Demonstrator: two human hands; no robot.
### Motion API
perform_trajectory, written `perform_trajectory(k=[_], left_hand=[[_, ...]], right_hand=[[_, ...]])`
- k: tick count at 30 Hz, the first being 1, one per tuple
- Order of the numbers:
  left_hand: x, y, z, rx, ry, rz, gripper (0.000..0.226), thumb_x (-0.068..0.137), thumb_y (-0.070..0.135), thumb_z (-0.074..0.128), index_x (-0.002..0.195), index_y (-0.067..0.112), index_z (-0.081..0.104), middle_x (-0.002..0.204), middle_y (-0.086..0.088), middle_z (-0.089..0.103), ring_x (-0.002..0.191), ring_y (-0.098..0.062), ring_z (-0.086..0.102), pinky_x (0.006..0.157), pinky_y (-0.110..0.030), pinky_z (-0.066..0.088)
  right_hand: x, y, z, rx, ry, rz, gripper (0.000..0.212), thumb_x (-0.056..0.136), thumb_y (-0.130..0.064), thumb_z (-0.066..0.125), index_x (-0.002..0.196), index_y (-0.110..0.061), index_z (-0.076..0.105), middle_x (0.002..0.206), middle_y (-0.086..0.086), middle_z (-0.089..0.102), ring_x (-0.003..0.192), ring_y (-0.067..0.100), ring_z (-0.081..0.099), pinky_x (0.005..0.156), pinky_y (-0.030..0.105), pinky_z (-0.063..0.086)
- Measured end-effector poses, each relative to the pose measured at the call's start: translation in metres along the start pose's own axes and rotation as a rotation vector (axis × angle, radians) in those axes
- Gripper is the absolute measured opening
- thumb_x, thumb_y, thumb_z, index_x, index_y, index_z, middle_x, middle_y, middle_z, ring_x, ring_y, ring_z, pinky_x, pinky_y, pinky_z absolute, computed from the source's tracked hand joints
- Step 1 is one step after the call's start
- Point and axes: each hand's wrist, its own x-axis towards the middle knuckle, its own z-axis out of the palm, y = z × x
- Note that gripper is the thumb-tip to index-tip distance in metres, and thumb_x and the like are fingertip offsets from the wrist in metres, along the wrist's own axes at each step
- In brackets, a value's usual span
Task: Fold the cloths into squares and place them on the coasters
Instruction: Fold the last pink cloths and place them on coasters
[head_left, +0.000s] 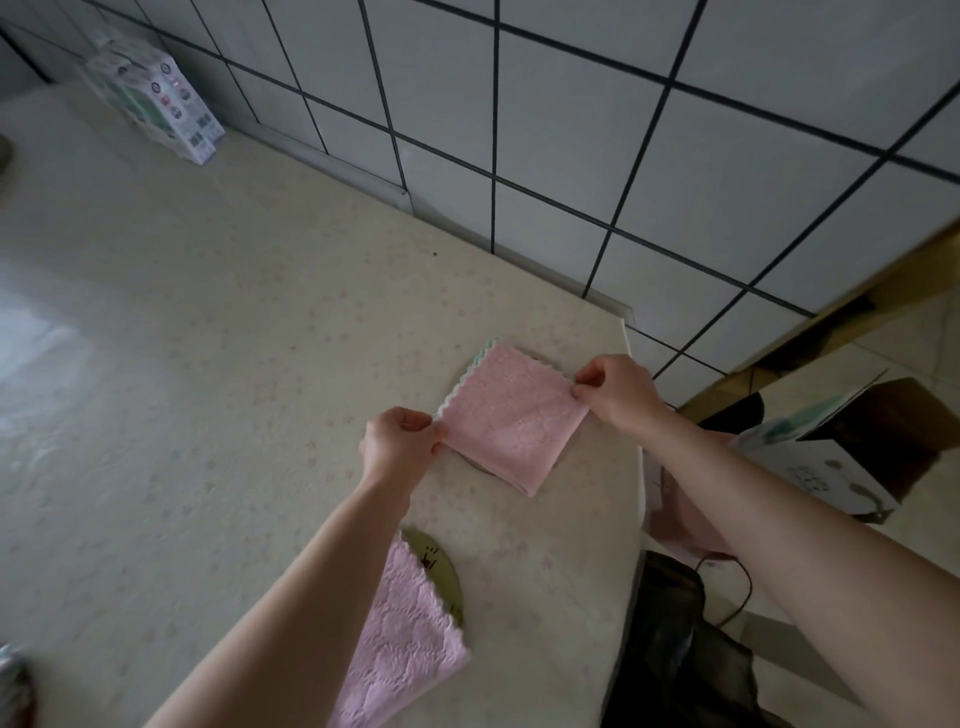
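Note:
A pink cloth (511, 418) folded into a square, with a pale green layer showing at its zigzag edge, lies near the table's right edge over a round coaster (474, 462) that is mostly hidden beneath it. My left hand (397, 444) pinches the cloth's left corner. My right hand (615, 387) pinches its right corner. Closer to me, a second folded pink cloth (400, 644) lies on a round olive coaster (441, 571), partly hidden by my left forearm.
The beige table (234, 338) stands against a white tiled wall (571, 130). White boxes (156, 98) sit at the far left corner. Past the table's right edge are an open cardboard box (852, 447), a dark bag (675, 649) and something pink (685, 525).

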Motion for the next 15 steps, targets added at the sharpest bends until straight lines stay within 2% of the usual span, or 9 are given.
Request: perform_trajectory(k=[4,8,10,15], left_hand=[[-0.005,-0.005,-0.012,0.153,0.031,0.097,0.010,0.080,0.021,0.071,0.089,0.018,0.068,0.080,-0.002,0.071,0.082,-0.019,0.067,0.072,-0.029,0.055],[-0.019,-0.016,-0.041,0.269,0.054,0.224,0.011,0.082,0.015,0.067,0.093,0.018,0.070,0.084,0.002,0.069,0.076,-0.013,0.061,0.065,-0.021,0.042],[-0.028,-0.027,-0.059,0.321,0.042,0.274,0.011,0.082,0.014,0.067,0.091,0.019,0.070,0.082,0.005,0.068,0.072,-0.009,0.060,0.067,-0.020,0.041],[-0.044,-0.062,-0.104,0.454,-0.022,0.339,0.011,0.080,0.016,0.068,0.089,0.022,0.071,0.080,0.007,0.068,0.075,-0.011,0.065,0.069,-0.017,0.041]], right_hand=[[-0.008,0.002,-0.002,-0.077,0.068,-0.038,0.021,0.084,-0.022,0.061,0.103,-0.013,0.061,0.104,0.003,0.062,0.095,0.021,0.059,0.079,0.033,0.049],[-0.040,-0.004,-0.003,-0.148,0.212,-0.115,0.023,0.087,-0.018,0.056,0.110,-0.014,0.056,0.109,0.003,0.054,0.093,0.020,0.057,0.077,0.037,0.051],[-0.064,-0.007,0.005,-0.123,0.234,-0.161,0.019,0.087,-0.016,0.055,0.107,-0.014,0.057,0.105,0.003,0.056,0.090,0.019,0.058,0.077,0.036,0.051],[-0.133,-0.009,0.053,-0.025,0.137,-0.133,0.014,0.086,-0.014,0.058,0.099,-0.013,0.061,0.095,0.004,0.064,0.082,0.018,0.059,0.070,0.024,0.041]])
